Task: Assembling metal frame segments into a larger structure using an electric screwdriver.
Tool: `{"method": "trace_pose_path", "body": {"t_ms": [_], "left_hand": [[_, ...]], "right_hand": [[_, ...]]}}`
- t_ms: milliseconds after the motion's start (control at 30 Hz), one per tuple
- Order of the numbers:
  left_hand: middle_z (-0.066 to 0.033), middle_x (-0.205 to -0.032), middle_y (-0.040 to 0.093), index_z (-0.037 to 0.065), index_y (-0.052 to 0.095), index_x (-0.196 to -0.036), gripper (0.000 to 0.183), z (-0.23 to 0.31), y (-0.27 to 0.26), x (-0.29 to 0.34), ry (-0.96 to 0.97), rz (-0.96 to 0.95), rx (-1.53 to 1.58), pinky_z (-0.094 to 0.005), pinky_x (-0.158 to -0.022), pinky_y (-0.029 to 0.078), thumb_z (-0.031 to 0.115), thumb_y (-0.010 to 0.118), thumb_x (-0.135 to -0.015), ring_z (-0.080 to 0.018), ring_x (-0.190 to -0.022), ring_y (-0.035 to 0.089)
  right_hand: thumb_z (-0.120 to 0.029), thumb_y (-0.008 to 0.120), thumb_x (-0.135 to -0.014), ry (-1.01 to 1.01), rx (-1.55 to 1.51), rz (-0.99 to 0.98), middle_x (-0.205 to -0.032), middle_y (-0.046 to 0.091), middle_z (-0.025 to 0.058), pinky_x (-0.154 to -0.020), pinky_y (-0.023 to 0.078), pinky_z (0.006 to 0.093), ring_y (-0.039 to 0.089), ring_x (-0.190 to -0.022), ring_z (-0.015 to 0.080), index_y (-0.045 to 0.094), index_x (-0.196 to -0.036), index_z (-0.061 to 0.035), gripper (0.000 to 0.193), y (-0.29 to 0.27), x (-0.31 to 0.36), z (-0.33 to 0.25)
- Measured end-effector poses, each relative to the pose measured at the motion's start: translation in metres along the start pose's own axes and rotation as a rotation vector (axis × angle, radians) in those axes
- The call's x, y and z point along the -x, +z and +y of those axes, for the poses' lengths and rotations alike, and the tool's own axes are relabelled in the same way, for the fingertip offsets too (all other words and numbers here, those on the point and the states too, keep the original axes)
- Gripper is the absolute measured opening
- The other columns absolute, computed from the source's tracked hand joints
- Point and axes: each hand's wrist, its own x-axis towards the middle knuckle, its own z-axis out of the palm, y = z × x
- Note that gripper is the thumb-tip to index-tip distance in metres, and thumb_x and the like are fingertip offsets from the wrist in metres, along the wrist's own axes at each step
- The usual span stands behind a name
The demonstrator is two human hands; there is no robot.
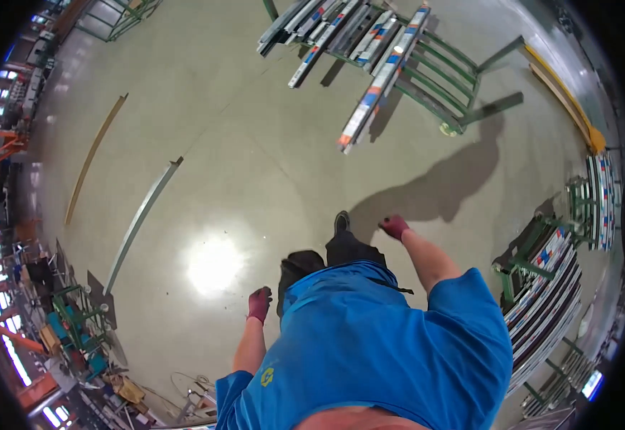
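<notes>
One long profile (380,86), pale with blue and orange bands, lies across the green rack (497,108) at one o'clock, near end jutting past it over the floor (269,186). Judged stiff, awkward to balance, moderately heavy; face likely slippery, edges easily dented. Best hold, probably: two hands spread well apart about its middle. Silver bar (140,215) down at nine, likely stiff too. Right hand (395,227), maroon glove, at three; left hand (258,304), same, at seven. Both apart from the metal. Fingers loosely curled, nothing seen in them; how tightly closed, cannot tell. Floor smooth, greyish, glossy; bright glare at eight. Brown strip (89,165) towards ten. Farther out: stacked profiles (541,322) at four, cluttered equipment (76,322) at eight.
</notes>
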Motion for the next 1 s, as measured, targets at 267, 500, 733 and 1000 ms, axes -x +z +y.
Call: {"method": "trace_pose_path", "body": {"t_ms": [267,500,733,1000], "left_hand": [[-0.0183,-0.101,0.076,0.009,0.071,-0.111,0.025,0.091,-0.032,-0.109,0.268,-0.319,-0.926,-0.0473,-0.080,0.058,0.028,0.060,-0.098,-0.0362,-0.094,0.074],[-0.0068,-0.094,0.075,0.002,0.074,-0.107,0.030,0.330,-0.069,-0.284,0.062,0.036,0.068,-0.0311,-0.074,0.053,0.026,0.055,-0.104,-0.0168,-0.082,0.069],[-0.0137,-0.120,0.073,-0.005,0.067,-0.128,0.034,0.622,-0.085,-0.301,0.344,0.017,0.053,-0.0332,-0.097,0.053,0.019,0.055,-0.108,-0.0200,-0.106,0.069],[-0.0150,-0.123,0.072,-0.003,0.065,-0.130,0.035,0.570,-0.042,-0.335,0.002,0.087,-0.379,-0.0357,-0.100,0.055,0.018,0.066,-0.102,-0.0223,-0.114,0.068]], "right_hand": [[-0.048,0.068,-0.095,-0.125,-0.271,0.317,-0.105,0.074,0.0218,-0.087,0.055,0.0447,0.072,-0.098,0.0346,0.068,-0.120,-0.0002,0.054,-0.221,-0.194,-0.245],[-0.043,0.068,-0.097,-0.026,-0.266,0.344,-0.099,0.074,0.0176,-0.083,0.055,0.0412,0.071,-0.089,0.0297,0.068,-0.125,-0.0030,0.049,-0.267,-0.344,-0.298],[-0.016,0.070,-0.085,-0.342,0.521,0.379,-0.125,0.067,0.0236,-0.094,0.056,0.0446,0.068,-0.112,0.0381,0.057,-0.147,-0.0171,0.063,-0.330,-0.565,-0.294],[-0.059,0.087,-0.074,0.373,-0.705,0.384,-0.122,0.067,0.0246,-0.095,0.054,0.0429,0.068,-0.109,0.0360,0.054,-0.139,0.0016,0.095,-0.306,-0.876,-0.388]]}}
